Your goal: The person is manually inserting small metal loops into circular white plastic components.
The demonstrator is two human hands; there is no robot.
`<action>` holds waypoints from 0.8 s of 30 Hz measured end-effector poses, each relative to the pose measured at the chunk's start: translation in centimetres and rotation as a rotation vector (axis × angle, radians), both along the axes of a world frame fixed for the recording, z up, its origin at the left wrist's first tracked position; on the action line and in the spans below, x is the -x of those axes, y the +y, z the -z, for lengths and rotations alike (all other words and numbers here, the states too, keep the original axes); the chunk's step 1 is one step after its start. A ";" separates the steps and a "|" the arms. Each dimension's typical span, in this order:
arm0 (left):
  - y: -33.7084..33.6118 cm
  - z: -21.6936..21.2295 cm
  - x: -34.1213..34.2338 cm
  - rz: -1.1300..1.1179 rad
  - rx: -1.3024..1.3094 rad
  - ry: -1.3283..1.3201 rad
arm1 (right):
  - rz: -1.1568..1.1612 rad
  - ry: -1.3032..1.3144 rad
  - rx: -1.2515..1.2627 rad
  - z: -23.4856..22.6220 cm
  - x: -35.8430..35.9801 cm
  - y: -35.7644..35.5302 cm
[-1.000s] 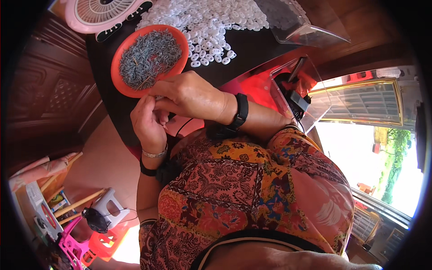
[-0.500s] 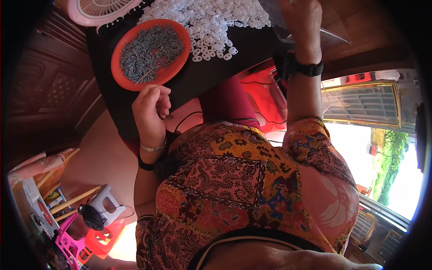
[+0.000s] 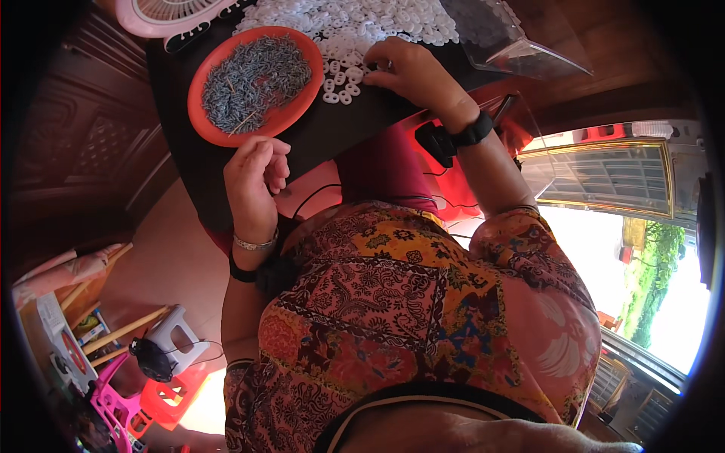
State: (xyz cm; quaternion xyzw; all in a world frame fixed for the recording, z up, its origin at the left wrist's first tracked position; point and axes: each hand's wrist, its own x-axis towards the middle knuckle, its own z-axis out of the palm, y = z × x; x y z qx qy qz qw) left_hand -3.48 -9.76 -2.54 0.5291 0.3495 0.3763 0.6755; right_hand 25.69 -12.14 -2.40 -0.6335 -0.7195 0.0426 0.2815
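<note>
My left hand is by the near rim of an orange oval plate, its fingers curled in and the thumb pressed against them. Whatever it may hold is too small or hidden to make out. The plate carries a heap of small grey screws with a thin stick lying among them. At the near edge of a spread of white plastic pieces with two holes, my right hand reaches down, thumb and forefinger apart around the loose pieces. Nothing shows clearly between those fingers.
A pink fan stands at the far left of the black table. Beyond my right hand is a clear plastic container. Stools, including a grey one, stand on the floor at the lower left.
My right hand has come from the clear container at the far right, moving left and nearer to the white pieces. My left hand has stayed almost where it was.
</note>
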 end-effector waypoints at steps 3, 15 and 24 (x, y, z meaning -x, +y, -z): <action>-0.1 -0.1 0.0 -0.014 -0.006 0.019 | -0.019 -0.118 -0.013 0.6 -1.6 3.3; -0.1 -0.1 0.0 -0.012 -0.009 0.008 | 0.081 -0.204 0.034 -0.5 -2.9 7.4; -0.2 0.0 0.0 0.003 -0.026 -0.004 | 0.051 -0.174 0.155 -1.2 -0.9 4.1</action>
